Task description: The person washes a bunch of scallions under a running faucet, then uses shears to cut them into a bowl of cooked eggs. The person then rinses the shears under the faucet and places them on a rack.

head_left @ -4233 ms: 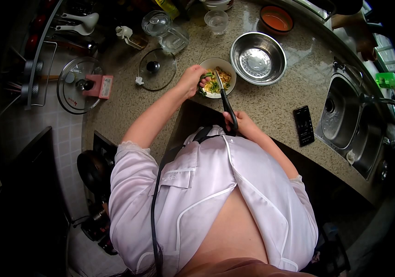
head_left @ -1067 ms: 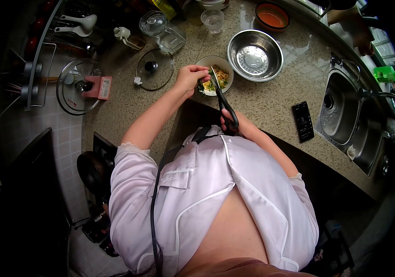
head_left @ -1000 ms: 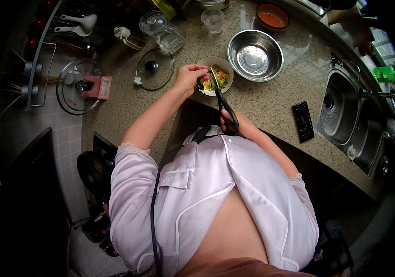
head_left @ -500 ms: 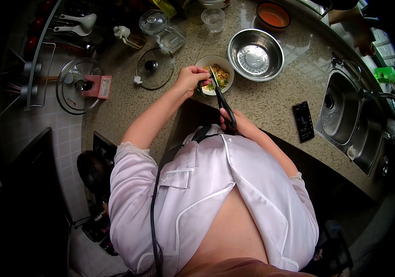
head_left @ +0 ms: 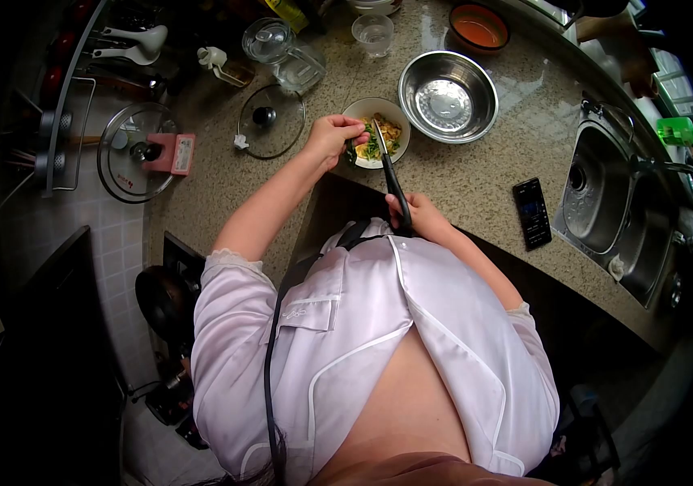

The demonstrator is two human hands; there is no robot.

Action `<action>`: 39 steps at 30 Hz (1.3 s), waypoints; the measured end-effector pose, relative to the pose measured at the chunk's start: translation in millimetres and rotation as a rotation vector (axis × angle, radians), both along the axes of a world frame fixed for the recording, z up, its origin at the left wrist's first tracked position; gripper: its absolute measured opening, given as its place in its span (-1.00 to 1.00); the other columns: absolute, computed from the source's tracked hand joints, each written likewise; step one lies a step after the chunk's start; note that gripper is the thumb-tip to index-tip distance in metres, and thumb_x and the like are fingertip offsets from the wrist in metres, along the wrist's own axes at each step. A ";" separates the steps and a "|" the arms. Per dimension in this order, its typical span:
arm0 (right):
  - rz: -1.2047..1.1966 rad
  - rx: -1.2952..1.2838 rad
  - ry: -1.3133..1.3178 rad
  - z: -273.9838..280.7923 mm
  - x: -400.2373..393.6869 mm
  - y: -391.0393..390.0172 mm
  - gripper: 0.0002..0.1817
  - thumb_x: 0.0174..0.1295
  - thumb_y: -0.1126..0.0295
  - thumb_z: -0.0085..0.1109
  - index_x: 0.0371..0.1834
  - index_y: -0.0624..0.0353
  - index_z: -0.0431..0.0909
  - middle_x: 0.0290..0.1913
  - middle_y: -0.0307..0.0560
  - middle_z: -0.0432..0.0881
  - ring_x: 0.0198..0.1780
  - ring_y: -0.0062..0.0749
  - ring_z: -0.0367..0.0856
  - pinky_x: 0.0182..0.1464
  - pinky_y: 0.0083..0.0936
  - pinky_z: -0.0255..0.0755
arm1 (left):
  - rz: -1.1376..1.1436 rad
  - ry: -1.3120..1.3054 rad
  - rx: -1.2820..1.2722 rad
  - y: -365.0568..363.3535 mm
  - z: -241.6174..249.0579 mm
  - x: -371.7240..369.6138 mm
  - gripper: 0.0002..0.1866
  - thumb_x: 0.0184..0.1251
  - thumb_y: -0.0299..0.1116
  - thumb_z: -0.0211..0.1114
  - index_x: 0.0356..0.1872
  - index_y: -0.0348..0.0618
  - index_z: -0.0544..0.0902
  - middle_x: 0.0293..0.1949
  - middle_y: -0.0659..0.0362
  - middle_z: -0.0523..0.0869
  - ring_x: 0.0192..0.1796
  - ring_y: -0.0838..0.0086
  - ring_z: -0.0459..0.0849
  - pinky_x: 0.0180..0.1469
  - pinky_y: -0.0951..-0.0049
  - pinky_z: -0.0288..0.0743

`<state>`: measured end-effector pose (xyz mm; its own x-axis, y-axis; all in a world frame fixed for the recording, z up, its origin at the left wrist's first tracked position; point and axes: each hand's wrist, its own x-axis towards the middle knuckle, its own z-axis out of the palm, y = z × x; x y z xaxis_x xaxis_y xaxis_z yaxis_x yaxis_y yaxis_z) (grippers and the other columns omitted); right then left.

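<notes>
A white bowl (head_left: 404, 146) with yellowish food and chopped greens stands near the counter's front edge. Over its left side, my left hand (head_left: 333, 138) pinches a small bunch of dark green leaves (head_left: 351, 152). My right hand (head_left: 422, 215) is wrapped round the black handles of the scissors (head_left: 394, 185), in front of the bowl. The scissor blades point away from me over the food, close to my left fingertips. Just right of the bowl sits a steel basin (head_left: 448, 97).
Left of the bowl lies a glass lid (head_left: 272, 121), with a glass pitcher (head_left: 298, 66) and a cup (head_left: 373, 36) behind. An orange-lined bowl (head_left: 479, 29) stands at the back. A phone (head_left: 532, 214) lies before the sink (head_left: 597, 190); another lid (head_left: 138, 152) is far left.
The scissors have turned slightly and their handles have come closer together in my right hand. My left hand has barely moved and still pinches the greens.
</notes>
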<state>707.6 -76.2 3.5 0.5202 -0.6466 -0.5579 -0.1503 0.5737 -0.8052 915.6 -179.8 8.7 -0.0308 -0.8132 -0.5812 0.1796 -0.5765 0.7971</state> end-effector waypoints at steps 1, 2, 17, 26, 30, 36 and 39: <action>-0.001 0.000 0.000 -0.8 0.1 0.2 -0.52 0.21 -0.04 0.00 -0.65 0.14 0.43 -0.67 -0.26 0.45 -0.60 -0.62 0.36 -0.50 -0.66 0.23 | 0.016 0.007 -0.005 -0.7 0.6 -0.5 -0.90 0.13 -0.63 0.18 -0.31 -0.41 0.53 -0.33 0.02 0.60 -0.30 0.38 0.65 -0.19 0.52 0.58; -0.024 0.042 -0.029 -1.5 0.2 0.5 -0.51 0.20 -0.06 -0.01 -0.64 0.13 0.43 -0.66 -0.26 0.45 -0.59 -0.61 0.36 -0.50 -0.67 0.21 | 0.015 0.007 -0.005 -1.3 1.5 -0.5 -0.90 0.13 -0.63 0.18 -0.31 -0.41 0.53 -0.33 0.02 0.60 -0.30 0.38 0.65 -0.19 0.52 0.58; 0.010 0.141 -0.140 9.1 -3.5 -4.2 -0.47 0.18 -0.17 -0.07 -0.55 0.12 0.44 -0.60 -0.26 0.46 -0.55 -0.60 0.35 -0.48 -0.68 0.17 | -0.022 -0.047 -0.019 1.1 12.9 -7.7 -0.91 0.12 -0.63 0.19 -0.33 -0.40 0.53 -0.33 0.04 0.61 -0.33 0.39 0.66 -0.28 0.56 0.59; -0.021 0.211 -0.193 5.4 -2.2 -3.3 -0.49 0.16 -0.19 -0.05 -0.52 0.08 0.41 -0.58 -0.28 0.44 -0.53 -0.62 0.36 -0.47 -0.70 0.17 | -0.142 -0.117 0.016 6.2 27.1 -8.8 -0.85 0.06 -0.58 0.26 -0.32 -0.36 0.53 -0.35 0.06 0.62 -0.31 0.44 0.66 -0.34 0.63 0.53; -0.003 0.216 -0.161 14.6 -4.8 -7.2 -0.50 0.16 -0.18 -0.04 -0.53 0.07 0.40 -0.58 -0.29 0.44 -0.53 -0.63 0.36 -0.48 -0.70 0.15 | -0.243 -0.174 -0.114 8.4 20.7 -7.1 -0.81 0.02 -0.58 0.30 -0.30 -0.36 0.54 -0.39 0.06 0.64 -0.35 0.45 0.66 -0.31 0.61 0.51; -0.047 0.243 -0.194 26.5 -4.2 -7.3 -0.52 0.16 -0.15 -0.02 -0.52 0.08 0.41 -0.56 -0.28 0.44 -0.53 -0.63 0.35 -0.49 -0.70 0.13 | -0.200 -0.152 -0.173 5.9 16.4 -4.6 -0.85 0.00 -0.64 0.27 -0.35 -0.41 0.55 -0.42 0.05 0.64 -0.40 0.44 0.64 -0.28 0.57 0.52; 0.016 0.208 -0.156 17.7 -5.1 -8.0 -0.52 0.17 -0.15 -0.03 -0.52 0.08 0.41 -0.56 -0.28 0.44 -0.53 -0.63 0.35 -0.49 -0.70 0.13 | -0.149 -0.141 -0.158 4.1 15.4 -4.3 -0.87 -0.01 -0.66 0.26 -0.38 -0.42 0.55 -0.44 0.04 0.64 -0.40 0.43 0.64 -0.30 0.56 0.53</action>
